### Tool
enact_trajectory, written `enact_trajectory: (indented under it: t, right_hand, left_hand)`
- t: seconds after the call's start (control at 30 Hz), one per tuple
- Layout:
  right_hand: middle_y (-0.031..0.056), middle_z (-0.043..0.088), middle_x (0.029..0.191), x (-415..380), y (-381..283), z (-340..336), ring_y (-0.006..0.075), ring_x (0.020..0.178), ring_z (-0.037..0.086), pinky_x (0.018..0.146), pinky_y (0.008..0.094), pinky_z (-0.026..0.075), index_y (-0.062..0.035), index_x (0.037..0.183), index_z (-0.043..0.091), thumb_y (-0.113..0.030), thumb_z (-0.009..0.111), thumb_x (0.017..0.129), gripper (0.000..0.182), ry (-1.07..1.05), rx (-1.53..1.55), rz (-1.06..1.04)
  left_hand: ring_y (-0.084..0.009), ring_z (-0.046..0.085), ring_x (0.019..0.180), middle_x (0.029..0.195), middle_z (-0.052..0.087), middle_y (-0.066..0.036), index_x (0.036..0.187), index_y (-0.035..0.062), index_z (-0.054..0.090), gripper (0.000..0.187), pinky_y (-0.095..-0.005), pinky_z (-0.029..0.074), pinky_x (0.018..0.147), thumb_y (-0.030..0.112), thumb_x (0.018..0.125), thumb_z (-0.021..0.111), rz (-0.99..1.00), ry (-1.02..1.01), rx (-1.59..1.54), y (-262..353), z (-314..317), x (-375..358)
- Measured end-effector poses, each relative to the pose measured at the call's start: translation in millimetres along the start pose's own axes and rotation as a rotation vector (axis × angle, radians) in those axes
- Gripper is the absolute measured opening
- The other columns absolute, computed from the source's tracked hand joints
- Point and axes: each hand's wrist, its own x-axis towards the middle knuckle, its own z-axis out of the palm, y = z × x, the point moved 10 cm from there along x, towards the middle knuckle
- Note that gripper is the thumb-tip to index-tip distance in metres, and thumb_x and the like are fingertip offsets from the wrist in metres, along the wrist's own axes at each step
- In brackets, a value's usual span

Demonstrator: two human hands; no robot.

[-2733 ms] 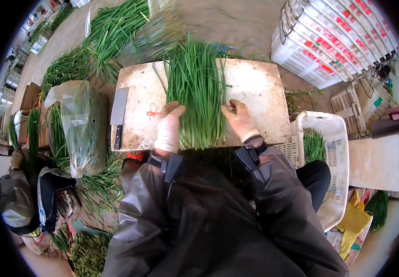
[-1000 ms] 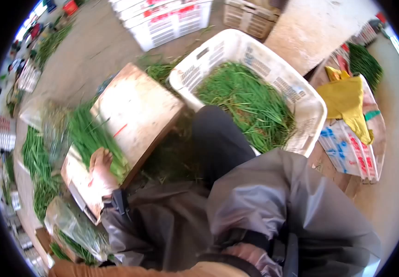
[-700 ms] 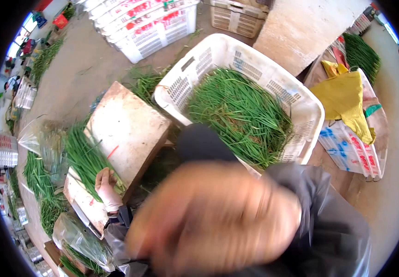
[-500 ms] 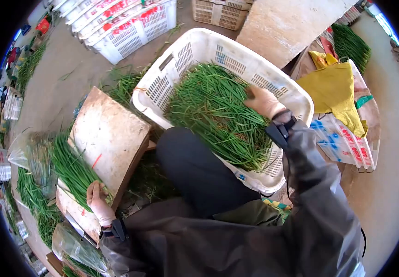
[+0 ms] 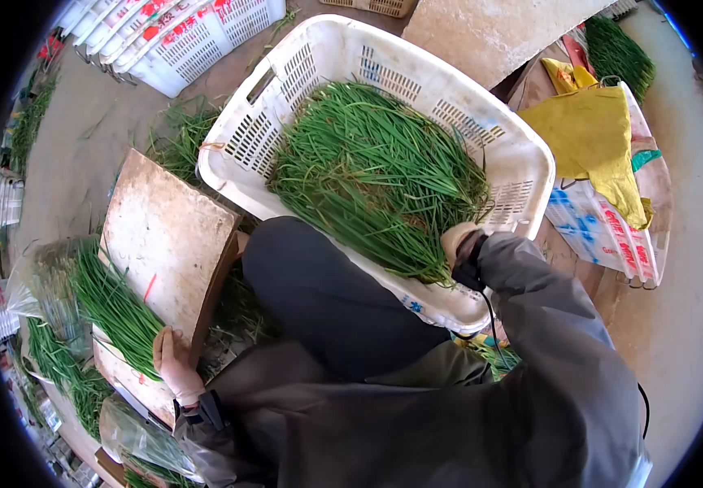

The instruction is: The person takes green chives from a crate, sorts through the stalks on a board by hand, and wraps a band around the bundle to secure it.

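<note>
My gloved left hand (image 5: pixel 176 363) is closed around the stem end of a bunch of long green chives (image 5: pixel 115 305), which lies across a worn white board (image 5: pixel 168 232) on my left. A red strip crosses the board beside the bunch. To the right, my gloved right hand (image 5: pixel 459 241) is down inside a white plastic crate (image 5: pixel 522 134), at the near right end of the loose chives (image 5: pixel 367 154) filling it. Its fingers are curled and partly hidden against the stems. Some leaves running from that hand look blurred by motion.
My bent knee (image 5: pixel 306 276) presses close to the crate's near side. Stacked white crates (image 5: pixel 180 57) stand at the upper left. A yellow cloth (image 5: pixel 591 134) hangs over another crate at right, with more chives (image 5: pixel 615 57) behind. Clear plastic bags (image 5: pixel 144 431) lie at lower left.
My right hand has moved from the crate's far right side toward its near edge, with leaves shifting along. My left hand stays at the bunch. The whole view has shifted slightly.
</note>
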Motion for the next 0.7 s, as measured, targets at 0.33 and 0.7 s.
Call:
enact_trajectory:
  t: [0.33,0.7]
  right_hand:
    - [0.0226,0.071,0.105,-65,91,13,0.0388,0.097,0.069,0.082,0.0458,0.055,-0.0016,0.117,0.064,-0.028,0.08,0.077,0.05,0.016,-0.444,0.907]
    - [0.012,0.073,0.093,-71,-73,-129,0.0321,0.091,0.072,0.078,0.0455,0.057,-0.0106,0.104,0.065,-0.01,0.063,0.083,0.021,0.725,-0.696,1.345]
  left_hand:
    - [-0.0149,0.062,0.074,0.095,0.071,-0.008,0.115,0.0034,0.069,0.022,-0.0268,0.051,0.072,0.015,0.097,0.065,-0.019,-0.107,0.003,-7,9,5]
    - [-0.0131,0.062,0.072,0.092,0.071,-0.007,0.112,0.0032,0.07,0.019,-0.0252,0.051,0.069,0.014,0.097,0.066,-0.028,-0.071,-0.025,-2,7,5]
